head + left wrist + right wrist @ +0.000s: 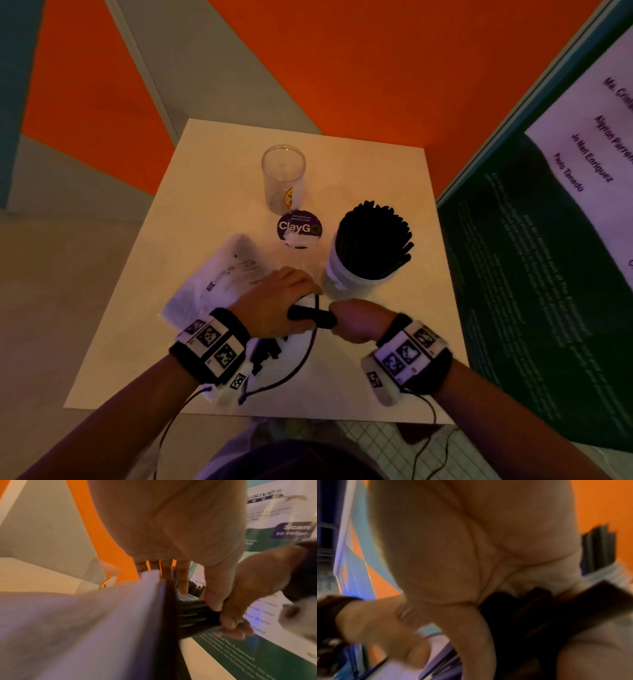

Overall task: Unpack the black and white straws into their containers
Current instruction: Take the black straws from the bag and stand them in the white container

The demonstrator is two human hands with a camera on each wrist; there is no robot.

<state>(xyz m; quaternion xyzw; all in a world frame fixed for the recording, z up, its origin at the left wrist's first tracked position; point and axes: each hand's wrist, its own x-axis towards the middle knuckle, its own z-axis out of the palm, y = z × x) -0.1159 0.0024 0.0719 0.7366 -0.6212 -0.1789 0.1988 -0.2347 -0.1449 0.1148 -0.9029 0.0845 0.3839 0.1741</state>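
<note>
A bundle of black straws (310, 314) sticks out of a pale wrapper (274, 346) near the table's front edge. My left hand (284, 301) grips the wrapper at its mouth, thumb against the straws. My right hand (352, 320) is curled round the free end of the bundle (192, 614), just right of the left hand. The white container (334, 274) at the right is full of black straws (373, 236). A clear, empty container (283, 178) stands at the back. A white packet (219, 284) lies to the left; I cannot see what is inside.
A round purple ClayGo sticker (299, 226) lies on the square table (394, 342) between the two containers. A green and white banner (548, 257) stands close along the right side. Orange and grey walls enclose the back. Black cables (301, 359) trail from my wristbands.
</note>
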